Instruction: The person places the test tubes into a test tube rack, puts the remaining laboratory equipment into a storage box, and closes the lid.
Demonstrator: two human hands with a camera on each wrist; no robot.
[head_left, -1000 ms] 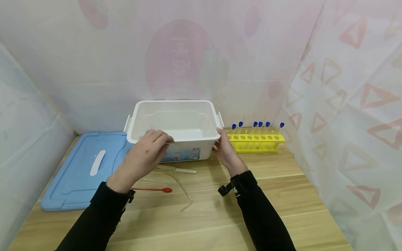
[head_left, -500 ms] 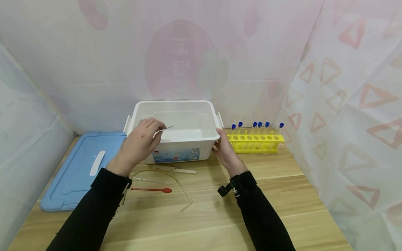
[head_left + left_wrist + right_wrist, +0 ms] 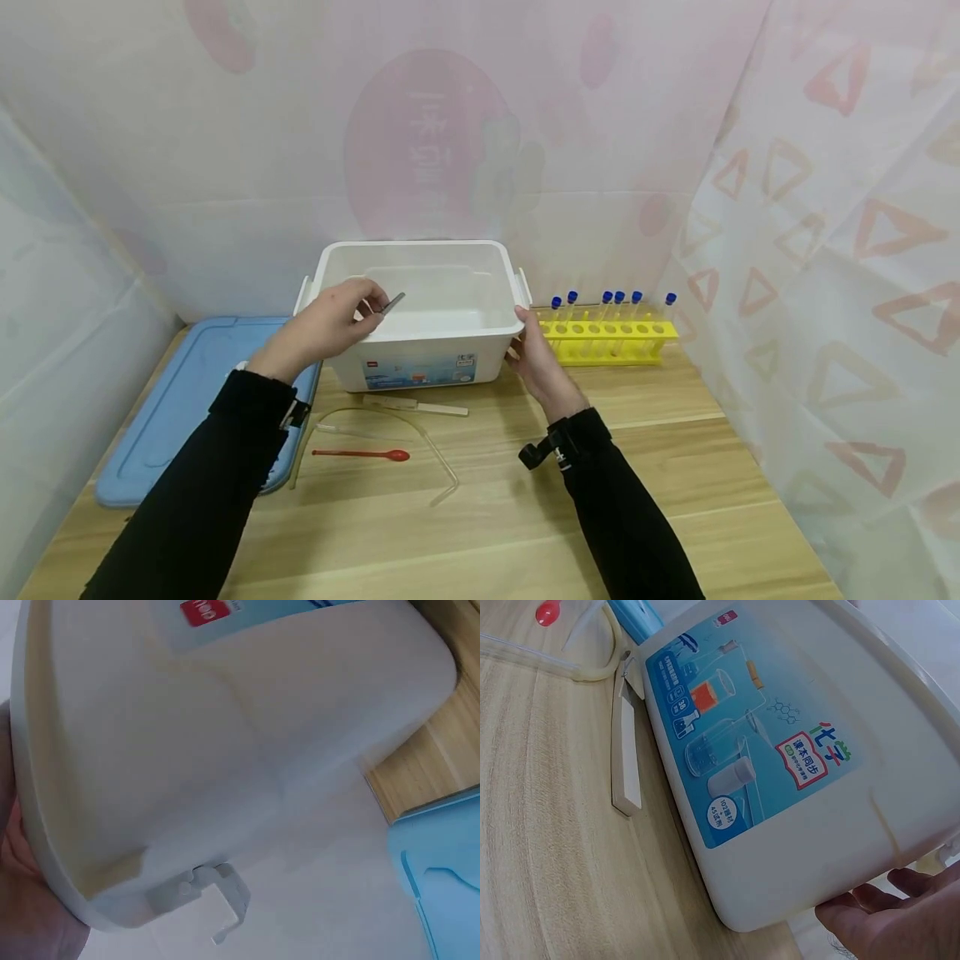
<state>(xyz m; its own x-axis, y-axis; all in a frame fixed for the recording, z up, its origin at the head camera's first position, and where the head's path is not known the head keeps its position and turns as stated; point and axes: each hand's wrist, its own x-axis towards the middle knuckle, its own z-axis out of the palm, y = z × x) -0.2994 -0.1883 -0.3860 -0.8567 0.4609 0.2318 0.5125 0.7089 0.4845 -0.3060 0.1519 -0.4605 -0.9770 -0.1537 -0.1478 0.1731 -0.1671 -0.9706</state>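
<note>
A white plastic storage box (image 3: 420, 337) with a blue label stands tilted-looking at the back of the table. Over its front left rim, my left hand (image 3: 330, 323) pinches a thin grey metal tool (image 3: 393, 302); most of the tool is hidden by the fingers, so its kind is unclear. At the front right corner of the box my right hand (image 3: 542, 367) grips the rim, thumb on top and fingers below. The right wrist view shows those fingers (image 3: 847, 911) against the box's underside edge.
A blue lid (image 3: 202, 408) lies at the left. In front of the box are a test tube holder (image 3: 416, 406), a bent tube with rubber hose (image 3: 427, 437) and a red spoon (image 3: 367, 454). A yellow rack (image 3: 607, 331) holds several blue-capped tubes.
My left hand has risen from the front rim and shifted left over the box, bringing the metal tool into sight. The right hand keeps its hold on the corner.
</note>
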